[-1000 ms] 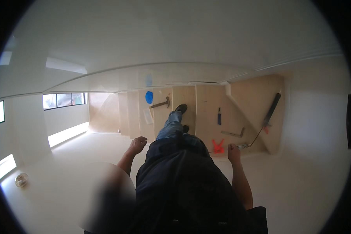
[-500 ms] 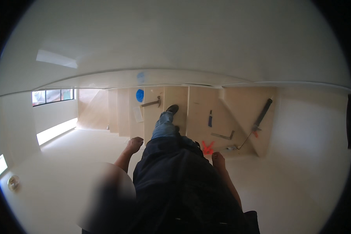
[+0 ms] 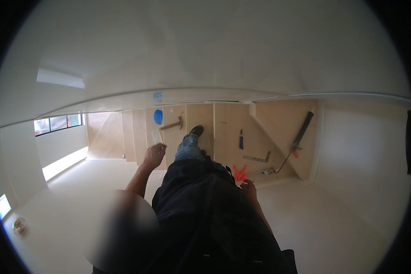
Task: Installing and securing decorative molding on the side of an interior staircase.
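I look down at wooden stair treads (image 3: 201, 114) between white walls. My left hand (image 3: 154, 155) swings out at my side with fingers apart, holding nothing, above a small pale piece (image 3: 156, 136) lying on a tread. My right hand (image 3: 249, 187) hangs by my hip, loosely curled, just beside a red clamp (image 3: 239, 173) that lies on the landing. My black shoe (image 3: 196, 131) is planted on a tread ahead.
A hammer (image 3: 171, 124) and a blue disc (image 3: 158, 116) lie on the left treads. A utility knife (image 3: 241, 138), a metal bracket (image 3: 256, 159) and a caulking gun (image 3: 301, 132) lie on the landing. A window (image 3: 57, 122) is at left.
My view has shifted over the stairs as I step forward. My left hand has swung up and forward; my right hand has dropped back beside my hip.
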A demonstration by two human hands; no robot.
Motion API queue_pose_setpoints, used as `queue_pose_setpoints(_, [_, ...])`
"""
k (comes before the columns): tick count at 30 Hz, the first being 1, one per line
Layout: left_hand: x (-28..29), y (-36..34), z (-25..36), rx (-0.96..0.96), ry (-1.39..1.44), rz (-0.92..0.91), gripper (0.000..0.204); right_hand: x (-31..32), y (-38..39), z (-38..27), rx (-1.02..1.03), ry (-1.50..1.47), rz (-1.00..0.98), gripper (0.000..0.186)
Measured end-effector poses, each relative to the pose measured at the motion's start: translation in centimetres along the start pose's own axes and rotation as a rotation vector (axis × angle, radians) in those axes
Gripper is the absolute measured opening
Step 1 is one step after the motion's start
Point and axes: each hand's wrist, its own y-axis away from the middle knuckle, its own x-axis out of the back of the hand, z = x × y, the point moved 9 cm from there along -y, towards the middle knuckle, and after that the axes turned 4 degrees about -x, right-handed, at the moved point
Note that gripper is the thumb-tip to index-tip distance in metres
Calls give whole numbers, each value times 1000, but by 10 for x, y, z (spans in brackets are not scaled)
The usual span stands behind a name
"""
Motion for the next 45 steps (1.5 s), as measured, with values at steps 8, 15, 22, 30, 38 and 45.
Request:
queue_pose_setpoints(8, [270, 98, 438, -1168, 314, 639, 22, 24, -25, -19, 97, 154, 153, 41])
queue_pose_setpoints(15, [314, 112, 526, -1743, 387, 557, 32, 178, -78, -126, 32, -180, 283, 49])
queue_pose_setpoints(22, [457, 197, 647, -2449, -142, 788, 32, 517, 50, -322, 605, -382, 921, 73])
queue_pose_setpoints(30, [514, 343, 654, -2596, 27, 862, 33, 788, 246, -571, 901, -147, 1747, 68])
queue_pose_setpoints(38, [475, 278, 560, -2393, 162, 907, 34, 838, 257, -598, 1038, 58, 2095, 53])
queue_pose_setpoints(45, [393, 212, 585, -2293, 199, 638, 36, 903, 221, -561, 875, 211, 2151, 66])
